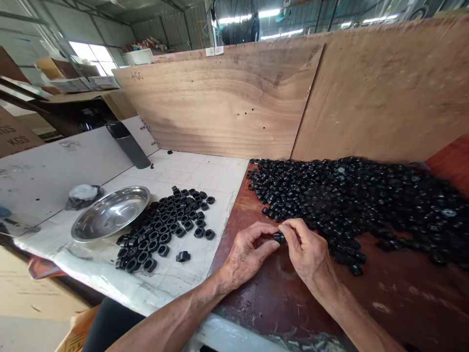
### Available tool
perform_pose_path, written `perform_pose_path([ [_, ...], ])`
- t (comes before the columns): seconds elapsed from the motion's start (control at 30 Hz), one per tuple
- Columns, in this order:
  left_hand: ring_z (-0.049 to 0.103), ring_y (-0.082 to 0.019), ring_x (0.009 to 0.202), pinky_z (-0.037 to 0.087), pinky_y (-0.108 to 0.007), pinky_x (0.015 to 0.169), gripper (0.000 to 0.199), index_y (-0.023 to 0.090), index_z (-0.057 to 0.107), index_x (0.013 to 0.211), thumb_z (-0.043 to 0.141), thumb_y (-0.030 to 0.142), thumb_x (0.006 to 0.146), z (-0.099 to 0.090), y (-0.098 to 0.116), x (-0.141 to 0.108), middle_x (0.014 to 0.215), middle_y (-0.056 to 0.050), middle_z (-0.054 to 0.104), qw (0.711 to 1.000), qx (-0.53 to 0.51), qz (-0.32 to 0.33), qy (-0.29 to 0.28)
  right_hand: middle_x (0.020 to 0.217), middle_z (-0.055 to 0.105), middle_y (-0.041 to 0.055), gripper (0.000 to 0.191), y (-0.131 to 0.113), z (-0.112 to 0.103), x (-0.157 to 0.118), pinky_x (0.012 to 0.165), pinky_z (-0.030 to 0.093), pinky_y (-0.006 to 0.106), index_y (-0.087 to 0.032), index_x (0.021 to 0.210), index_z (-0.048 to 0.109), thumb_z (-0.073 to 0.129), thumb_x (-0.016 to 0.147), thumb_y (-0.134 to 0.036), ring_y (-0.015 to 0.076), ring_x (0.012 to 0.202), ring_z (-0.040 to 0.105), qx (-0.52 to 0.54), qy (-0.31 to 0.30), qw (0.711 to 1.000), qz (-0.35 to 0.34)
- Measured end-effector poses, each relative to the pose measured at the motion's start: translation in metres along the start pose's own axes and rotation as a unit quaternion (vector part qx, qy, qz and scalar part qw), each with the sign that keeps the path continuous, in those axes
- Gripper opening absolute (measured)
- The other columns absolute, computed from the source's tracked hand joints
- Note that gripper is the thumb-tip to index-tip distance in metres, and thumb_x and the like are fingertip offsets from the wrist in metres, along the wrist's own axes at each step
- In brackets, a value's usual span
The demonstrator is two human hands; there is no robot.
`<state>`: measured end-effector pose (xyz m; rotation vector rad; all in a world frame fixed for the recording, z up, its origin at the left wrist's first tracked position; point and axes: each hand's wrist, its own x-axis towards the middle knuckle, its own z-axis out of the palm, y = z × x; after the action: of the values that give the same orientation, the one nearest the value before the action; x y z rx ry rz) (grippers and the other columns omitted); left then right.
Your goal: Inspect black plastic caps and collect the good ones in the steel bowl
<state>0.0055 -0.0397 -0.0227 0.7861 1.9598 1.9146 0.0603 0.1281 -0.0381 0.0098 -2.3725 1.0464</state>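
A small black plastic fitting (279, 237) is pinched between my two hands over the reddish-brown board (252, 288). My left hand (252, 247) grips it from the left with thumb and forefinger. From the right, the fingertips of my right hand (304, 244) close on the same piece and partly cover it. Just beyond my hands spreads a big heap of black parts (322, 190). To the left, many black ring-shaped pieces (161, 227) lie on the white surface, and a single ring (182, 256) sits apart near the front.
A shiny metal bowl (110, 215) stands left of the rings. Behind it are a wrapped bundle (83, 193) and a dark bottle (128, 144) leaning on the white side wall (54, 168). A tall plywood panel (227, 102) closes the back. Cardboard boxes (58, 68) are stacked far left.
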Motion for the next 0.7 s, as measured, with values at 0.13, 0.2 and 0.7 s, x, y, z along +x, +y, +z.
perform_pose_path([
  [0.13, 0.066, -0.019, 0.102, 0.052, -0.029, 0.092, 0.023, 0.015, 0.071, 0.110, 0.069, 0.023, 0.089, 0.000, 0.001, 0.001, 0.112, -0.007, 0.069, 0.997, -0.062, -0.051, 0.022, 0.087, 0.065, 0.0011, 0.016, -0.010, -0.009, 0.004, 0.073, 0.046, 0.019, -0.017, 0.103, 0.065, 0.051, 0.102, -0.023, 0.0085, 0.073, 0.061, 0.057, -0.041, 0.996, -0.047],
  [0.2, 0.065, -0.020, 0.103, 0.052, -0.031, 0.094, 0.023, 0.015, 0.071, 0.110, 0.069, 0.026, 0.089, -0.002, 0.002, 0.001, 0.113, -0.008, 0.068, 0.995, -0.080, -0.056, 0.024, 0.088, 0.065, 0.0009, 0.015, -0.011, -0.011, 0.006, 0.073, 0.047, 0.019, -0.017, 0.109, 0.066, 0.056, 0.099, -0.023, 0.0086, 0.075, 0.062, 0.065, -0.055, 0.995, -0.053],
  [0.7, 0.065, -0.020, 0.099, 0.051, -0.033, 0.092, 0.023, 0.016, 0.070, 0.111, 0.067, 0.028, 0.091, -0.005, -0.004, 0.001, 0.107, -0.008, 0.069, 0.998, -0.049, -0.046, 0.013, 0.057, 0.049, -0.0011, 0.052, -0.014, -0.011, 0.004, 0.058, 0.037, 0.026, -0.017, 0.064, 0.053, 0.041, 0.103, -0.049, 0.0104, 0.055, 0.049, 0.042, -0.100, 0.990, 0.092],
])
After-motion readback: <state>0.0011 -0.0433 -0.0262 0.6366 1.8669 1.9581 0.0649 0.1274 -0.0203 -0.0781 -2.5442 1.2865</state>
